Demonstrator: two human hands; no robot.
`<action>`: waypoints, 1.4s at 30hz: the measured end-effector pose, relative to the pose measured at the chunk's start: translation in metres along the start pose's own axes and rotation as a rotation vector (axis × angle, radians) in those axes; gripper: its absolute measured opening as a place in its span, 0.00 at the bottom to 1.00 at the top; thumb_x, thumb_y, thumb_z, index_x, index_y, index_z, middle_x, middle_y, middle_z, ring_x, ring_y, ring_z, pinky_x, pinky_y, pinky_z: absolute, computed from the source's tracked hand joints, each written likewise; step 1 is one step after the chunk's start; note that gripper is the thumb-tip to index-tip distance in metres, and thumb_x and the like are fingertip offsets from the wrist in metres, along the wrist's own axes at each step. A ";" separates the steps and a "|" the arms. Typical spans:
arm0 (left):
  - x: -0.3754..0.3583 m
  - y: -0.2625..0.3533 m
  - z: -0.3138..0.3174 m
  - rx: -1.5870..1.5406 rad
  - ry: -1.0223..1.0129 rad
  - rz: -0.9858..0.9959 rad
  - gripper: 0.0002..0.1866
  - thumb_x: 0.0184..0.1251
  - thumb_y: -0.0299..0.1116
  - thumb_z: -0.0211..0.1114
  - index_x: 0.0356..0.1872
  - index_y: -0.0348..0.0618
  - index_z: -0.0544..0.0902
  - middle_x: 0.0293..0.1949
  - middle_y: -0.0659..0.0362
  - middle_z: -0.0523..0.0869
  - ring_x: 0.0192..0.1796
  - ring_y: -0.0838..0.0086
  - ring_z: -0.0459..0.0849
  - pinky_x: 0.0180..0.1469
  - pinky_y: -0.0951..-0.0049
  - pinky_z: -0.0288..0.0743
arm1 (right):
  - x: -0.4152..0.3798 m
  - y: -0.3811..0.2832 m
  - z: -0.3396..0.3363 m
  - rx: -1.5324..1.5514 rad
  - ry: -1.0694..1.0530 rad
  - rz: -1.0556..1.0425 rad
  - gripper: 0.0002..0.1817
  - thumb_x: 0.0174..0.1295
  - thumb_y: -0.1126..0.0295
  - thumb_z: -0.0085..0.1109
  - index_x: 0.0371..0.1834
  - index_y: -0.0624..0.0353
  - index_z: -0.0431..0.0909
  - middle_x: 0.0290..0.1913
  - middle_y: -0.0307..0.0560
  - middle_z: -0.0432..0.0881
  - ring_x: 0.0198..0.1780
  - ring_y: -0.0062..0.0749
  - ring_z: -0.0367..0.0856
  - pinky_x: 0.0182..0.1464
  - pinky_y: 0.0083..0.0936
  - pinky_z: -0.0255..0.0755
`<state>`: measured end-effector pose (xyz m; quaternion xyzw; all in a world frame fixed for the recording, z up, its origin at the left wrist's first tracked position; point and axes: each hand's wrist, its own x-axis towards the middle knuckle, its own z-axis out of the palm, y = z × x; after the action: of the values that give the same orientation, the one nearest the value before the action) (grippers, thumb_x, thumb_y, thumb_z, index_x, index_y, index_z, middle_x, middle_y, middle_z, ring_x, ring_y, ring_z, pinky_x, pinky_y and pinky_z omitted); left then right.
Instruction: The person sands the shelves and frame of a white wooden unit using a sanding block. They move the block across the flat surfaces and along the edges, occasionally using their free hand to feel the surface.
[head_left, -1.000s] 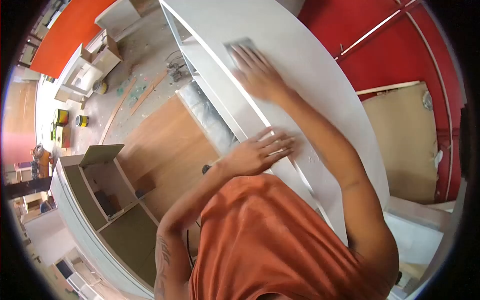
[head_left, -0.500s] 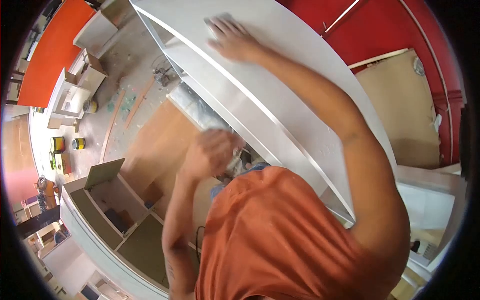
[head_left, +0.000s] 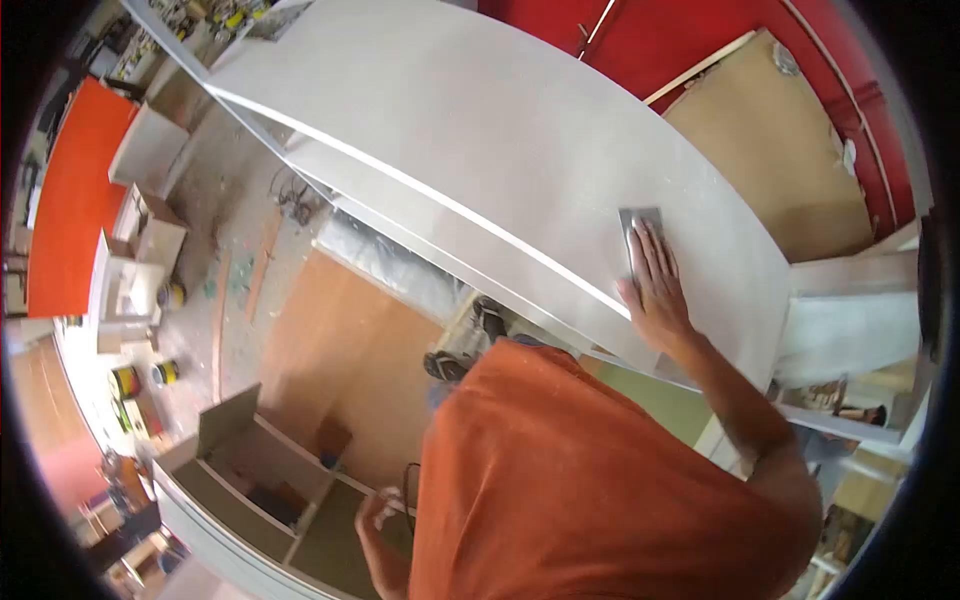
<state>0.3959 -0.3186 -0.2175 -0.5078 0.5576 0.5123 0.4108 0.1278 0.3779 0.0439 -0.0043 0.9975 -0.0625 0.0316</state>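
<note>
My right hand (head_left: 656, 292) lies flat over a dark grey piece of sandpaper (head_left: 628, 217), pressing it to the white panel (head_left: 480, 130). One edge and a corner of the sandpaper show past the fingers. The panel is the broad upper face of a long white shelf unit, with a narrow ledge (head_left: 420, 240) along its near side. Low at my left side, my left hand (head_left: 374, 512) is away from the panel, its fingers curled. A small whitish patch shows by those fingers, but I cannot make out what it is.
An unfinished cabinet (head_left: 270, 480) with compartments stands at my lower left. A brown board (head_left: 345, 340) covers the floor by my feet. Paint cans (head_left: 165, 373) and an orange panel (head_left: 75, 200) are farther left. Brown cardboard (head_left: 775, 150) leans against a red wall at right.
My right hand has slid from the panel's far part toward its near right end with the sandpaper. My left hand has dropped lower, back beside my body. The view has shifted.
</note>
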 end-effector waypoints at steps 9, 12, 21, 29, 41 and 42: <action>-0.021 0.369 0.064 0.805 0.497 1.361 0.17 0.81 0.31 0.58 0.64 0.34 0.79 0.61 0.44 0.84 0.64 0.51 0.82 0.66 0.60 0.75 | 0.366 -0.186 0.033 0.184 0.225 -0.352 0.45 0.77 0.40 0.39 0.84 0.66 0.49 0.85 0.59 0.52 0.86 0.54 0.48 0.86 0.50 0.36; -0.162 0.487 0.214 0.866 0.312 1.761 0.15 0.79 0.28 0.58 0.61 0.37 0.81 0.58 0.46 0.86 0.61 0.50 0.83 0.65 0.59 0.75 | 0.344 -0.193 0.041 0.183 0.242 -0.322 0.45 0.77 0.41 0.40 0.84 0.66 0.49 0.85 0.59 0.52 0.86 0.54 0.48 0.86 0.51 0.36; -0.176 0.380 0.220 0.989 -0.102 1.455 0.15 0.70 0.16 0.60 0.53 0.40 0.86 0.50 0.49 0.89 0.53 0.59 0.89 0.56 0.64 0.82 | -0.025 0.046 0.008 0.053 0.221 0.122 0.37 0.74 0.62 0.57 0.82 0.64 0.56 0.83 0.62 0.57 0.84 0.58 0.52 0.84 0.50 0.47; -0.262 0.417 0.259 0.819 -0.110 1.842 0.16 0.67 0.11 0.57 0.49 0.35 0.86 0.47 0.48 0.90 0.49 0.55 0.90 0.52 0.64 0.82 | 0.195 -0.085 0.004 0.449 0.155 -0.173 0.40 0.75 0.55 0.55 0.84 0.60 0.51 0.84 0.63 0.52 0.86 0.61 0.44 0.85 0.50 0.43; -0.236 0.487 0.377 0.845 0.133 2.332 0.16 0.61 0.19 0.66 0.50 0.43 0.85 0.59 0.54 0.87 0.64 0.56 0.84 0.67 0.54 0.77 | 0.083 -0.025 -0.007 0.119 0.108 -0.337 0.43 0.74 0.47 0.55 0.83 0.62 0.55 0.83 0.58 0.57 0.84 0.55 0.51 0.84 0.56 0.42; -0.236 0.488 0.380 1.031 0.096 2.302 0.18 0.66 0.25 0.66 0.57 0.44 0.83 0.65 0.54 0.82 0.71 0.58 0.77 0.74 0.52 0.69 | 0.051 -0.005 -0.013 0.145 0.053 -0.286 0.41 0.73 0.52 0.58 0.83 0.60 0.56 0.83 0.57 0.57 0.84 0.54 0.52 0.84 0.54 0.45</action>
<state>-0.0752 0.0718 0.0368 0.4715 0.8249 0.2771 -0.1431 0.0757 0.3736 0.0538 -0.1426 0.9801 -0.1384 -0.0038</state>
